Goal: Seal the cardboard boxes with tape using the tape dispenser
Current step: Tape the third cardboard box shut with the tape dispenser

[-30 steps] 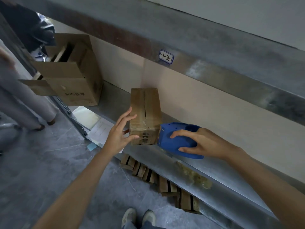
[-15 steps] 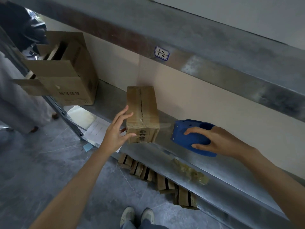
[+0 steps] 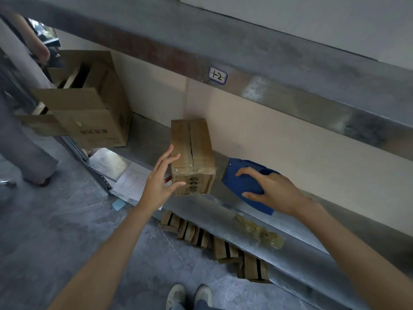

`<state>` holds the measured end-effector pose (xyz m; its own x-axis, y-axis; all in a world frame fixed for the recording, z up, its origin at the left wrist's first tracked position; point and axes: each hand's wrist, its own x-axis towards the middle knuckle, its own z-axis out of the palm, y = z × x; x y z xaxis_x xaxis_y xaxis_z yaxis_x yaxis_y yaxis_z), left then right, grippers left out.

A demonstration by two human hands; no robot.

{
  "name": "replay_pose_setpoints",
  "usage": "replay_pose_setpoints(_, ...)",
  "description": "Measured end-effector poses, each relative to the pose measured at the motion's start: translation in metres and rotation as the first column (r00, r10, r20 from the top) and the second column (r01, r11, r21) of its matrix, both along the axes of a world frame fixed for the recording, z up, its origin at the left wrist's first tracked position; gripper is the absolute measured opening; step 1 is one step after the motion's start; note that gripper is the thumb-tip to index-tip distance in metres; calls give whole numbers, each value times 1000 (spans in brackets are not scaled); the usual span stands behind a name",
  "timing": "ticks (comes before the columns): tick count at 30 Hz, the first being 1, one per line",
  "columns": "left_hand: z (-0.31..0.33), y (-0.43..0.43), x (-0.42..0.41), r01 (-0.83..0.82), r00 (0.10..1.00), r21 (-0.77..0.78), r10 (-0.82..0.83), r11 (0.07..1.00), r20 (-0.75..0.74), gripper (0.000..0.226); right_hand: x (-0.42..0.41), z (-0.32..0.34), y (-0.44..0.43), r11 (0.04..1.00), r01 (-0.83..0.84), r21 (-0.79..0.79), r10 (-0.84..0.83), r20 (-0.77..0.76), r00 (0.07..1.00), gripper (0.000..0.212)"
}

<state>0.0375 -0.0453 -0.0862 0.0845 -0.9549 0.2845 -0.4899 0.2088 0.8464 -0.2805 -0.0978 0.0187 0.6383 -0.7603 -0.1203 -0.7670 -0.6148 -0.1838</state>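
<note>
Fingers (image 3: 164,157) of the left hand (image 3: 159,184) lie straight and spread against the left side of the small brown cardboard box (image 3: 192,153); the right hand (image 3: 274,193) is curled round the blue plastic tape dispenser (image 3: 245,185), just beside the box on the grey metal shelf (image 3: 223,211). Lightly braced near the shelf edge, the box could slide under the dispenser's pull, laying tape off its centre seam.

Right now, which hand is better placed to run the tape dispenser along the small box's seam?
Right. The right hand grips the blue tape dispenser beside the small box; the left hand touches it.
</note>
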Motion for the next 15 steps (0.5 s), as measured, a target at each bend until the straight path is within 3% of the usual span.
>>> replay_pose_setpoints(8, -1, 1, 1, 16, 999, 0, -16, 1000, -29, 77, 30, -6, 7, 989, -13, -145, -8, -142, 990, 45)
replay_pose_setpoints(15, 1, 1, -1, 7, 1000, -8, -7, 1000, -26, 75, 48, -31, 14, 967, -6, -255, -21, -105, 994, 56)
